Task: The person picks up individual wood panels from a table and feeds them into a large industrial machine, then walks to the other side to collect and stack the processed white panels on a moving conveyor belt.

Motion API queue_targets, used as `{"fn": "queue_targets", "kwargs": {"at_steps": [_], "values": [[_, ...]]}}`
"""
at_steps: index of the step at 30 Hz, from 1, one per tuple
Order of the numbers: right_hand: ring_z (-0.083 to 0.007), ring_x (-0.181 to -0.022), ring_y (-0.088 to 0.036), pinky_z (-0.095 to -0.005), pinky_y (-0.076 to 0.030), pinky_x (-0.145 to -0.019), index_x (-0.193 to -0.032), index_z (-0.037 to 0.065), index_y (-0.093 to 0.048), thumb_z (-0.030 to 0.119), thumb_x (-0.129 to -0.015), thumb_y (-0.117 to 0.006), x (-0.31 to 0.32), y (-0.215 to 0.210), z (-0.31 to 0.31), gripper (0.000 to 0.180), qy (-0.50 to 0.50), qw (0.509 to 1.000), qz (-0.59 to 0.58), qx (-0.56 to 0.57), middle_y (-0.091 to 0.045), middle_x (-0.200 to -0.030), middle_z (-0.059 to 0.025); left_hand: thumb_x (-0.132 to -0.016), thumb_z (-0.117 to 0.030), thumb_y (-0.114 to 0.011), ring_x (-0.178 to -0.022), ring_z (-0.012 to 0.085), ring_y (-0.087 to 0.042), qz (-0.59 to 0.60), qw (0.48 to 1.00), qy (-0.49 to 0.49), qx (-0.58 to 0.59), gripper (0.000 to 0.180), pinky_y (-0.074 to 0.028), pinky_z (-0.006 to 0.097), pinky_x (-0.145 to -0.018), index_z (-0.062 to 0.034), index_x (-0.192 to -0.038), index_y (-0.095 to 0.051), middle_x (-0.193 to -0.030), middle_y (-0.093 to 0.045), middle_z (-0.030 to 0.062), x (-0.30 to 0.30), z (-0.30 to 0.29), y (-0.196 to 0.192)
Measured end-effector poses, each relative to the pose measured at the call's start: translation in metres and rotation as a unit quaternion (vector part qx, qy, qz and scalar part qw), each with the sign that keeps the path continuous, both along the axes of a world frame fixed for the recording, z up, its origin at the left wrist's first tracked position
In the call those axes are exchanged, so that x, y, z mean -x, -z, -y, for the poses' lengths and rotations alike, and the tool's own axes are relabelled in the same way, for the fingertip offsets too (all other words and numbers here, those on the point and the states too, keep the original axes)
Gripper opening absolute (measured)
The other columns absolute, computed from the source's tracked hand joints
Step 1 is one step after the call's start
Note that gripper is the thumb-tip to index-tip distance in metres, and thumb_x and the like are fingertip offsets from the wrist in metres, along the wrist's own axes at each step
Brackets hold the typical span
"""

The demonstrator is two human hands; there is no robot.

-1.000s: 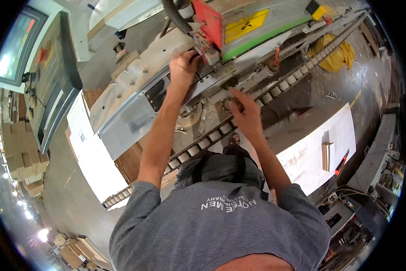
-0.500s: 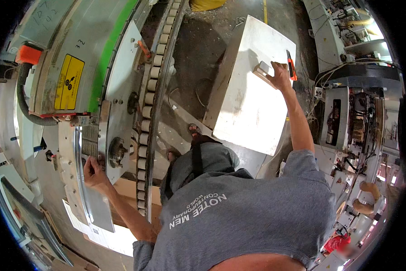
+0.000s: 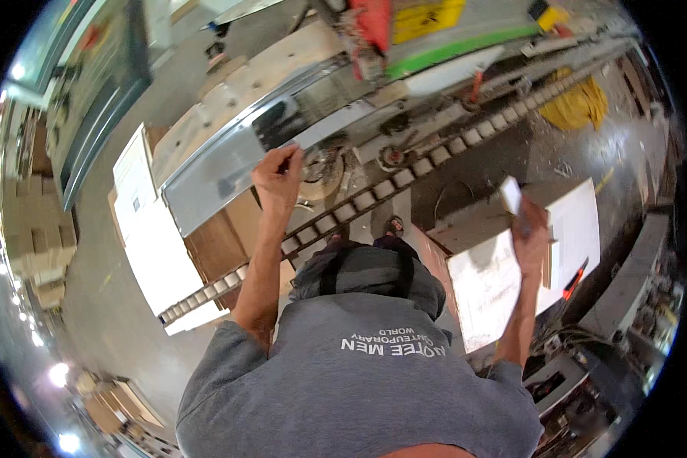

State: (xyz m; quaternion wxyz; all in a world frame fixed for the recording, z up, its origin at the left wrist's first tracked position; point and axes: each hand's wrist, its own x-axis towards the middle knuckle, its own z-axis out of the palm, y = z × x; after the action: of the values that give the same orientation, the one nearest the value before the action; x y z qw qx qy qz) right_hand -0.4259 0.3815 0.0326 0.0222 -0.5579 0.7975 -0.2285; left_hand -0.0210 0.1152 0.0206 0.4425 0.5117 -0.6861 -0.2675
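Note:
My right hand (image 3: 533,233), blurred by motion, grips a small white block (image 3: 510,196) above a large white box (image 3: 481,286). Another light-brown block (image 3: 551,263) lies on the box beside that hand, partly hidden by it. An orange-and-black utility knife (image 3: 575,281) rests on the box farther right. My left hand (image 3: 277,179) is raised by the edge of the machine's smooth metal table (image 3: 213,179). Its fingers are curled together, and whatever may be between them is hidden. Just beyond them is a dark plate (image 3: 278,124) on the machine.
A roller conveyor rail (image 3: 381,191) runs diagonally in front of me. Behind it stands the machine with a green stripe (image 3: 462,52). At left are white panels (image 3: 156,244) and brown cardboard (image 3: 221,237). A yellow sack (image 3: 576,103) lies on the far-right floor.
My view has swung left. My right hand has taken hold of the white block and lifted it off the box. My left hand has come up from the machine's edge.

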Motion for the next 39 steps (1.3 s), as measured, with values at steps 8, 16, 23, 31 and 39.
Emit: {"fn": "queue_targets", "kwargs": {"at_steps": [8,16,23,31,39], "values": [[-0.0341,-0.109,-0.05,-0.0438,-0.04,-0.099,-0.128,0.003,-0.06,0.006,-0.078,-0.072,-0.238,-0.032,0.259,0.051,-0.385,0.919,0.024,0.082,-0.058,-0.112,-0.0147,-0.087,-0.009,-0.073,-0.069,0.01,-0.06,0.009,0.997,-0.074,-0.03,0.014,-0.049,0.025,-0.064,0.0018,-0.096,-0.074,-0.079,-0.071,0.0098,-0.076,-0.019,-0.015],[-0.0316,-0.11,-0.049,-0.0435,-0.041,-0.097,-0.126,0.003,-0.062,0.007,-0.082,-0.069,-0.34,0.0,0.331,0.045,-0.374,0.907,-0.052,0.187,-0.058,-0.114,-0.0118,-0.081,-0.006,-0.075,-0.062,0.0181,-0.064,-0.057,0.991,-0.118,0.018,0.015,-0.051,0.032,-0.057,0.0007,-0.094,-0.073,-0.077,-0.068,0.0133,-0.132,0.001,-0.015],[-0.0167,-0.081,-0.059,-0.0304,-0.052,-0.072,-0.129,-0.001,-0.059,0.019,-0.093,-0.067,-0.353,0.021,0.287,0.042,-0.197,0.903,0.372,0.091,-0.06,-0.101,-0.0154,-0.075,-0.015,-0.082,-0.07,0.029,-0.067,0.114,0.983,-0.103,0.1,0.022,-0.053,0.037,-0.065,-0.0019,-0.09,-0.073,-0.082,-0.07,0.0157,-0.145,0.053,0.001],[-0.02,-0.077,-0.052,-0.0322,-0.049,-0.066,-0.133,-0.002,-0.054,0.025,-0.092,-0.067,-0.371,0.026,0.302,0.052,-0.156,0.912,0.369,0.09,-0.056,-0.103,-0.0174,-0.075,-0.024,-0.08,-0.078,0.0348,-0.067,0.146,0.977,-0.094,0.125,0.022,-0.053,0.041,-0.073,-0.0043,-0.083,-0.074,-0.084,-0.071,0.0156,-0.137,0.087,0.015],[-0.0122,-0.069,-0.05,-0.0272,-0.048,-0.067,-0.133,0.004,-0.058,0.023,-0.09,-0.071,-0.348,0.031,0.308,0.049,-0.142,0.917,0.338,0.156,-0.057,-0.093,-0.0094,-0.076,-0.02,-0.08,-0.077,0.0333,-0.067,0.134,0.98,-0.066,0.129,0.019,-0.054,0.04,-0.071,-0.0038,-0.083,-0.074,-0.083,-0.071,0.0154,-0.107,0.093,0.015]]}}
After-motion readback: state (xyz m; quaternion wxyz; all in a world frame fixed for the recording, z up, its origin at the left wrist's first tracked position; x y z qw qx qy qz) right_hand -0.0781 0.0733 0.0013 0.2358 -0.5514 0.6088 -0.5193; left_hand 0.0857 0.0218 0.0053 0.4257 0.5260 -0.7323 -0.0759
